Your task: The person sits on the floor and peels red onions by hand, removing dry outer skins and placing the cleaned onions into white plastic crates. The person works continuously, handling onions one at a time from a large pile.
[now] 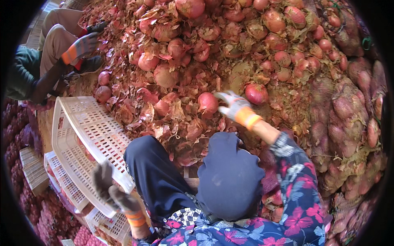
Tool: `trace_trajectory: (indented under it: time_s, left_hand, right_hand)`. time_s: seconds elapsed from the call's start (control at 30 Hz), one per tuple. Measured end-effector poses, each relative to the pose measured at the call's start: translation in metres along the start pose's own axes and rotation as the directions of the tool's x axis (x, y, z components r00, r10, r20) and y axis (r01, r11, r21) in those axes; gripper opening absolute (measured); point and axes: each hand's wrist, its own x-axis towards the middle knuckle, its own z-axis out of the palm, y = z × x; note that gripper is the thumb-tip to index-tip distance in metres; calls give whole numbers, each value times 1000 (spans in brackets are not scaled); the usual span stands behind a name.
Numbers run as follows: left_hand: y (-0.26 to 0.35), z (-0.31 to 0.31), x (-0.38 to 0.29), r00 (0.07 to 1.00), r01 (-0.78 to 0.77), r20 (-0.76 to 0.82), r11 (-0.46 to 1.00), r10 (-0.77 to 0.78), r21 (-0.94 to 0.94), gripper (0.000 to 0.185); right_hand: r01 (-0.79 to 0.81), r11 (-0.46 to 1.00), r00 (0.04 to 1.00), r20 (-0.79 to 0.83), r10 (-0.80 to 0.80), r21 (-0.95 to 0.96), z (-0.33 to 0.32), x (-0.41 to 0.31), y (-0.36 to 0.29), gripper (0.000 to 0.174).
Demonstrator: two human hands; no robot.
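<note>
My right hand (233, 107), in a grey glove with an orange cuff, reaches over the pile with its fingers apart. Its fingertips are close beside a round red onion (208, 103); whether they touch it I cannot tell. Another red onion (256, 93) lies just to the right of that hand. My left hand (118, 193), palm side dark, is over the near edge of a white plastic crate (95, 123). Thumb and fingers stand apart there, and nothing shows between them. The crate is tilted, and some onions are partly visible through it.
Loose onions (166, 75) and dry skins spread ahead. Filled mesh sacks (341, 117) line the right side. More white crates (66, 181) stand at lower left, near my bent knees (144, 153). Another person's gloved hand (80, 47) rests by their legs at upper left.
</note>
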Motion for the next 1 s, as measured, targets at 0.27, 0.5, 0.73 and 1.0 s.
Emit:
trace_trajectory:
  time_s: [0.27, 0.5, 0.73, 1.0]
  left_hand:
    - [29, 113, -22, 778, 582, 447, 775, -441, -246, 43]
    - [-11, 197, -3, 268, 961, 850, 68, -454, -267, 62]
    - [-19, 243, -27, 204, 840, 961, -470, -188, -270, 56]
    - [-34, 243, -28, 215, 751, 911, -536, -352, -385, 27]
  right_hand:
    - [-294, 879, 950, 220, 224, 376, 69, 73, -47, 97]
    - [233, 355, 969, -185, -164, 905, -6, 23, -9, 40]
    - [-250, 671, 967, 208, 144, 698, -52, -24, -25, 29]
    - [-471, 682, 469, -496, 731, 559, -106, -12, 285, 70]
